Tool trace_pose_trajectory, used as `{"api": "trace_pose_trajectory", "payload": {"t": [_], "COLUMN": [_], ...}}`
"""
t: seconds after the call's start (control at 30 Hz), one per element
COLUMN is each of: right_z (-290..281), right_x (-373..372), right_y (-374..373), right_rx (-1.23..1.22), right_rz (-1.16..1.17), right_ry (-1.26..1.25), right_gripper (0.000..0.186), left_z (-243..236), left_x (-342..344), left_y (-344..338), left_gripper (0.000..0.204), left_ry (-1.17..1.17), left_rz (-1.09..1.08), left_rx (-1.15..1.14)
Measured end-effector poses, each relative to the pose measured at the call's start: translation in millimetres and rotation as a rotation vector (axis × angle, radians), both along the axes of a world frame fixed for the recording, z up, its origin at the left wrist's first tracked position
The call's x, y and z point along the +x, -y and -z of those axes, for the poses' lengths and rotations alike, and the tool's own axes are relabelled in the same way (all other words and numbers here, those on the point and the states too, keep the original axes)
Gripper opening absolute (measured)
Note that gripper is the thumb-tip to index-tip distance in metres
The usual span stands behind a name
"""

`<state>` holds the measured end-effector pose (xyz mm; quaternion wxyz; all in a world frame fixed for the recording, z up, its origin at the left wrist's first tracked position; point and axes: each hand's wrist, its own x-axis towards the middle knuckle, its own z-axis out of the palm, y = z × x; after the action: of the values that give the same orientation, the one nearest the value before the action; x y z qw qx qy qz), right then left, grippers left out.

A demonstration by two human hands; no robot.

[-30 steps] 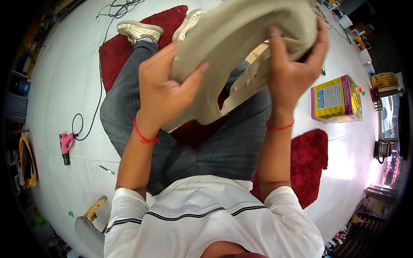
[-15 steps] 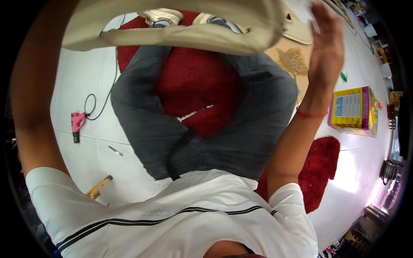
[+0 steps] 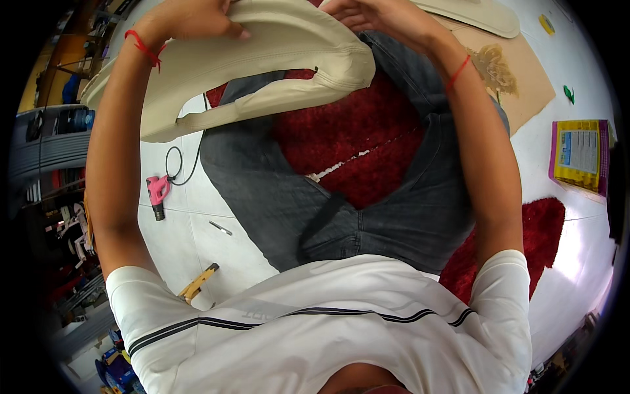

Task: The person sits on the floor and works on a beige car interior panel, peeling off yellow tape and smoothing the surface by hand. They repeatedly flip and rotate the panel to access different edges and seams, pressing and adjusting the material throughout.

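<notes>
A large beige padded trim panel (image 3: 262,49) with stitched edges and a long slot-like opening is held up over my lap, tilted. My left hand (image 3: 200,18) grips its upper edge, the thumb lying on the beige face; the other fingers are partly cut off by the frame's top. At the panel's right end is my right hand (image 3: 374,14), its fingers stretched out toward the edge and slightly apart. Whether those fingertips press on the panel cannot be made out.
My legs in dark jeans spread over a red rug (image 3: 354,144). To the left lie a pink heat gun (image 3: 158,190) with a cable, a pen-like tool (image 3: 220,228) and a yellow-handled tool (image 3: 199,282). At right are cardboard (image 3: 525,85) and a yellow-purple tin (image 3: 581,157).
The beige panel has come lower and closer to me and turned. My right hand, raised apart from it before, has moved in to its right end. The view has shifted left.
</notes>
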<state>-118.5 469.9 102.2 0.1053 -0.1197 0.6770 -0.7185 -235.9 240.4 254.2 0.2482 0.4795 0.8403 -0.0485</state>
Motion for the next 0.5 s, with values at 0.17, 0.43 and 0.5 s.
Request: {"api": "trace_pose_trajectory", "payload": {"t": [0.17,0.43,0.5], "right_z": [7,31,35], "right_x": [-21,-27,-26], "right_y": [35,20,26], "right_rx": [0.037,0.061,0.016], "right_rz": [0.217,0.113,0.132], "right_ry": [-0.009,-0.304,-0.225], "right_gripper": [0.067,0.064,0.058], "left_z": [37,22,2], "left_x": [-31,32,42], "left_y": [3,-28,-5], "left_gripper": [0.055,0.047,0.052], "left_ry": [-0.128,-0.278,-0.518], "left_rz": [0.118,0.207,0.357], "left_rx": [0.2,0.38,0.605]}}
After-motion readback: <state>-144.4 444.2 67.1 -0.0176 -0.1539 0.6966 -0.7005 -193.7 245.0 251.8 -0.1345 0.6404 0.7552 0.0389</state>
